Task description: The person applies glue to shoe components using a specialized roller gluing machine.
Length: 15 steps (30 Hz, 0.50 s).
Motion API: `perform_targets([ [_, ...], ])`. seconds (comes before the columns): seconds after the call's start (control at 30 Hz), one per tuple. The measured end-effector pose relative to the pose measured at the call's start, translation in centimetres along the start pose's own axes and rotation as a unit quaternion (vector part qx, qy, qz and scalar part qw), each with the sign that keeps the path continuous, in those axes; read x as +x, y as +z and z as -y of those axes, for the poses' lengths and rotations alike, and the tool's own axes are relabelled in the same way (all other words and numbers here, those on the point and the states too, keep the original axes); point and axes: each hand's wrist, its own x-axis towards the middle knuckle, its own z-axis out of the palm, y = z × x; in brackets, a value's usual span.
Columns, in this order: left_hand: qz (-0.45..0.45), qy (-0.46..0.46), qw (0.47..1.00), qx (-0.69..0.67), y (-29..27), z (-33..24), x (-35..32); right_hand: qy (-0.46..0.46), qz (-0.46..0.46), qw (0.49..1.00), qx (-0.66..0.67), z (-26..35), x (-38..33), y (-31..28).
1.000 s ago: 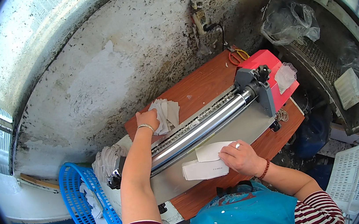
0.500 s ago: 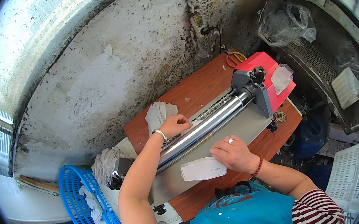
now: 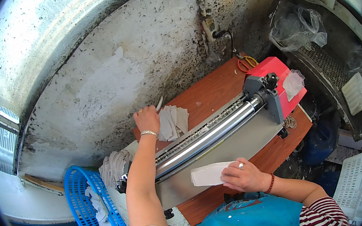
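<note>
My left hand (image 3: 147,120) is beyond the machine's rollers, beside a fanned pile of pale, flat card-like pieces (image 3: 174,122). A thin whitish piece (image 3: 160,103), seen edge-on, sticks up from its fingers. My right hand (image 3: 244,177) closes its fingers over the right end of a stack of white card-like pieces (image 3: 206,175), on the near side of the machine. Between my hands lies a tabletop roller machine with a shiny steel roller (image 3: 210,135), a grey metal plate (image 3: 234,149) and a red end housing (image 3: 282,84).
A blue plastic basket (image 3: 73,205) with white scraps stands at the left, near a bundle of pale cord (image 3: 113,165). Orange-handled scissors (image 3: 243,65) rest at the wooden table's (image 3: 213,82) far edge. A white basket (image 3: 358,182) and a dark trough (image 3: 285,11) are at the right.
My left hand has moved from the rollers to the far left, beside the pale pile, with a thin piece in its fingers. My right hand now covers the right end of the white stack.
</note>
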Motion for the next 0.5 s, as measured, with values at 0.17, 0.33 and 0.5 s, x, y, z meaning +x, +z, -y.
perform_targets([
  [0.17, 0.321, 0.104, 0.941, 0.023, 2.7, 0.2, -2.0, -0.003, -0.005, 1.0, -0.004, 0.0, -0.2, 0.6],
  [0.33, 0.424, -0.007, 0.905, -0.033, 2.3, -0.4, -1.0, -0.009, 0.001, 0.999, -0.034, -0.1, 0.3, 0.3],
  [0.5, 0.357, -0.004, 0.933, -0.052, 2.1, 0.0, -0.5, -0.007, -0.014, 1.0, -0.025, -0.2, 0.6, 0.5],
])
